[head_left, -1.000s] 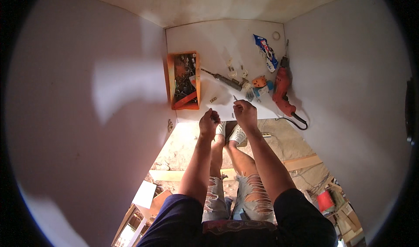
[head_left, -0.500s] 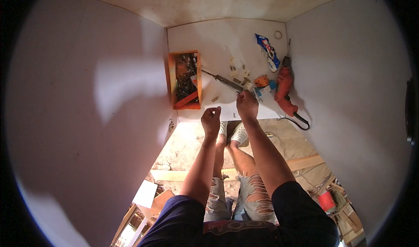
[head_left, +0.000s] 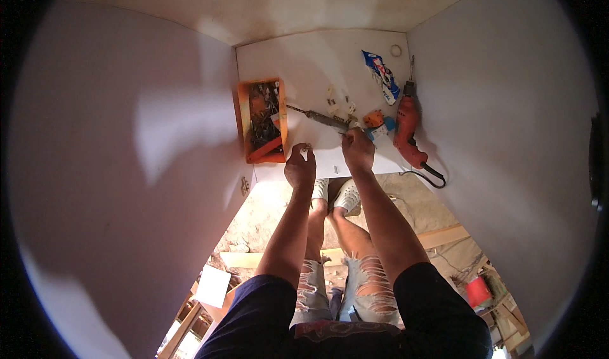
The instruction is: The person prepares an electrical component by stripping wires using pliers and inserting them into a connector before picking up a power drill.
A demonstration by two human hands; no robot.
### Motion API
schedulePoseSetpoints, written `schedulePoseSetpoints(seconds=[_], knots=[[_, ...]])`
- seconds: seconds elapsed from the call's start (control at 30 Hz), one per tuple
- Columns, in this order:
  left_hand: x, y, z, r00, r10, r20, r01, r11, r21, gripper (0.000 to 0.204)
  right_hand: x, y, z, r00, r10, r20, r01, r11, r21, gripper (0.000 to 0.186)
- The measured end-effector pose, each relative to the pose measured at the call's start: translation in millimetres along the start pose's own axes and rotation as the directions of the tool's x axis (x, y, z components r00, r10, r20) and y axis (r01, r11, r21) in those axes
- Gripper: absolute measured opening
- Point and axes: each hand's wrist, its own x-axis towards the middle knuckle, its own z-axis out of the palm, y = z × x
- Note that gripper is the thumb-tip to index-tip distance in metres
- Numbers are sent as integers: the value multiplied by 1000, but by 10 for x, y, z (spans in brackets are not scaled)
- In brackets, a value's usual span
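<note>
My left hand (head_left: 300,167) is closed, its thumb and forefinger at a small brass-coloured fitting (head_left: 306,147) on the white panel (head_left: 317,61). Off to its right my right hand (head_left: 359,151) is in a pinch; whatever sits between the fingertips is too small to make out. Just beyond the right hand lies a screwdriver (head_left: 325,119), its tip pointing left toward an orange bin (head_left: 283,124) of loose hardware. A small screw-like piece (head_left: 337,169) rests near the panel's front edge, between my wrists.
A red corded drill (head_left: 407,121) lies along the right wall. Beside it are an orange piece (head_left: 373,119), a blue-and-white packet (head_left: 382,129), small pale fittings (head_left: 330,102) and a blue crumpled wrapper (head_left: 382,77). Tall white panels (head_left: 171,124) rise at both sides.
My left hand has moved slightly forward and left, and its fingertips have closed at the small fitting that lay on the panel. The right hand stays pinched. The whole view has shifted slightly.
</note>
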Motion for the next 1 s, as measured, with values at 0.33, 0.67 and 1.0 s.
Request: schedulePoseSetpoints(seconds=[0.33, 0.67, 1.0], knots=[[9, -56, 127, 717, -291, 633, 682, 480, -552, 20, -134, -167, -270, 972, 87, 216, -100, 994, 51, 20], [-140, 268, -142, 572, 36, 820, 812, -169, -559, 21, -592, -486, -885, 985, -101, 143, 74, 980, 186, 29], [-383, 329, -1056, 602, 166, 781, 795, -41, -605, 13, 72, 229, -1452, 966, -244, 79, 151, 290, -945, 61]])
